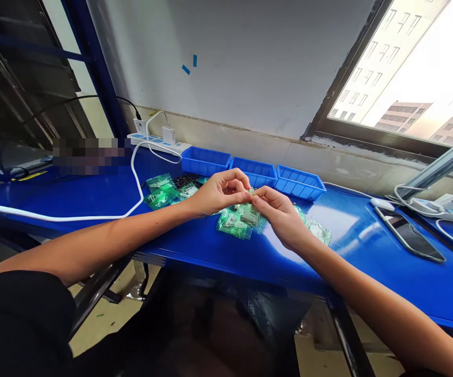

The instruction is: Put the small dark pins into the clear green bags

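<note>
My left hand point(226, 189) and my right hand point(279, 212) meet over the blue table, thumbs and fingers pinched together. Between the fingertips is the top edge of a small clear-green plastic bag point(249, 213), with thin metallic pieces showing inside. Just below and behind it lie more green bags point(232, 224), partly covered by the held one. To the left of my left hand is another group of green bags point(161, 191), beside a pile of small dark parts point(183, 181). One more bag point(318, 231) rests right of my right wrist, partly hidden by the forearm.
Three blue bins point(299, 183) stand in a row along the wall. A power strip point(136, 137) with plugs sits at back left, its white cable point(134, 173) running across the table. A phone point(409, 235) lies at the right, near a metal post point(442, 162).
</note>
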The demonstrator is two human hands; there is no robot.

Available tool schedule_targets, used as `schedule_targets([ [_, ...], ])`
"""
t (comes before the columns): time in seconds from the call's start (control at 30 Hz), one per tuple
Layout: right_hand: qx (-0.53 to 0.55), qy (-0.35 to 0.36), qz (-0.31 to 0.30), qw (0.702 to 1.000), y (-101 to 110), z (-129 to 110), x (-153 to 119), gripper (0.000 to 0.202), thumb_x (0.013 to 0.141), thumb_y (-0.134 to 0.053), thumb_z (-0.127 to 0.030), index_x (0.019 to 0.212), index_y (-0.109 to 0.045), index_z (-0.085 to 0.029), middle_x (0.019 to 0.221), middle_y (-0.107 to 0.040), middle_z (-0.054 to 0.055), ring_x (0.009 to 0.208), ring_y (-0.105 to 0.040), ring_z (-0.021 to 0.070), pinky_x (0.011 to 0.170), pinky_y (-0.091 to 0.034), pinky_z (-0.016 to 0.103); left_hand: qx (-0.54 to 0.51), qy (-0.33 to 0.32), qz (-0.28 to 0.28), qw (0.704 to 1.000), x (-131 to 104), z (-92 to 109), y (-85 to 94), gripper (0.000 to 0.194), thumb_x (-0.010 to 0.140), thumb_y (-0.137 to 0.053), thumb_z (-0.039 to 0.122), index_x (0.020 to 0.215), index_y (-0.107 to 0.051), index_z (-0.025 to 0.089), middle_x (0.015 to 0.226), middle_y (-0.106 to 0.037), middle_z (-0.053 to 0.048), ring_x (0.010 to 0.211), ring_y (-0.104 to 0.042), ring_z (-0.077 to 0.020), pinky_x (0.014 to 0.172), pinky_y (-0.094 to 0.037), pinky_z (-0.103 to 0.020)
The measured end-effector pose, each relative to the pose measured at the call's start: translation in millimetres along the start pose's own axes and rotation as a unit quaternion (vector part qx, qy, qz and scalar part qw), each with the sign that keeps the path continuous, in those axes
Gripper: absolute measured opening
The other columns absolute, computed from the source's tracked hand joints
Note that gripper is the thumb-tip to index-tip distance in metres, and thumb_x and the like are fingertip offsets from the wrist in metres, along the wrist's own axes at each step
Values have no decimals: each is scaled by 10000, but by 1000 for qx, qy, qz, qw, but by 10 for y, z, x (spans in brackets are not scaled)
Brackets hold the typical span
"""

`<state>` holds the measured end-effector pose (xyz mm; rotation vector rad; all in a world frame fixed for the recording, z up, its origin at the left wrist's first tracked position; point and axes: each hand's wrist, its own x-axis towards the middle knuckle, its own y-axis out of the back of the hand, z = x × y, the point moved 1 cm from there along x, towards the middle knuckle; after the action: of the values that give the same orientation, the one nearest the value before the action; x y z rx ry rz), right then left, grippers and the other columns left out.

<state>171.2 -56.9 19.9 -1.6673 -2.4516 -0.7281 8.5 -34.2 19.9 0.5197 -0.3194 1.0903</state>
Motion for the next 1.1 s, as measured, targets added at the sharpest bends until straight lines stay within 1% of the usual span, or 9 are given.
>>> schedule_targets([
  [0.1,-40,7,6,999,9,-13,-2,230,796,-501,-376,663,-503,-188,587,-374,-47,561,-318,86,524,-259,239,110,-42,-27,993,-21,24,29,199,768,-589,327,881,-563,165,642,-587,17,611,-553,-91,553,-436,-189],
  [0.2,-136,25,21,990,9,-36,-18,218,782,-492,-300,597,-462,-189,547,-390,-45,535,-323,83,512,-246,239,236,-86,-56,966,-39,43,56,177,792,-537,275,906,-614,164,692,-645,-18,649,-592,-111,520,-426,-175],
  [0.27,-203,47,32,978,4,-50,-30,200,766,-472,-245,575,-450,-189,530,-422,-39,523,-339,83,512,-249,240,286,-105,-64,950,-41,43,68,178,792,-521,253,892,-637,162,725,-669,-34,666,-603,-118,518,-425,-175],
  [0.33,-248,64,39,966,-2,-51,-39,186,746,-453,-209,562,-443,-190,522,-441,-35,515,-352,84,513,-259,239,318,-117,-72,938,-38,34,73,185,785,-521,240,886,-652,159,724,-674,-34,657,-599,-117,528,-422,-179],
  [0.43,-275,72,45,958,-4,-34,-40,184,731,-440,-192,548,-429,-192,504,-429,-38,501,-350,85,505,-261,235,350,-128,-89,924,-34,18,70,219,787,-521,250,916,-668,152,680,-661,-28,611,-578,-114,537,-408,-190],
  [0.53,-279,73,45,956,0,-17,-35,180,727,-444,-188,547,-435,-192,502,-441,-38,496,-353,86,501,-261,233,374,-130,-102,913,-36,15,63,246,804,-508,270,939,-680,157,663,-653,-28,598,-563,-118,552,-393,-203],
  [0.73,-284,74,44,955,5,-12,-36,152,722,-455,-174,574,-483,-186,530,-499,-24,507,-392,90,514,-284,234,383,-133,-114,907,-36,5,52,257,817,-497,264,941,-693,155,646,-646,-33,579,-541,-123,535,-356,-209],
  [0.9,-282,83,51,954,3,-20,-45,162,737,-457,-184,576,-475,-187,525,-495,-31,502,-385,85,503,-282,222,379,-143,-127,906,-32,-4,51,252,830,-478,257,899,-695,146,622,-633,-22,561,-530,-113,534,-339,-208],
  [1.1,-281,81,95,952,33,-41,-29,152,764,-456,-235,621,-477,-188,539,-501,-33,508,-394,85,485,-278,211,402,-134,-163,891,-35,11,31,237,833,-483,289,770,-660,145,630,-629,-18,566,-524,-109,547,-332,-209],
])
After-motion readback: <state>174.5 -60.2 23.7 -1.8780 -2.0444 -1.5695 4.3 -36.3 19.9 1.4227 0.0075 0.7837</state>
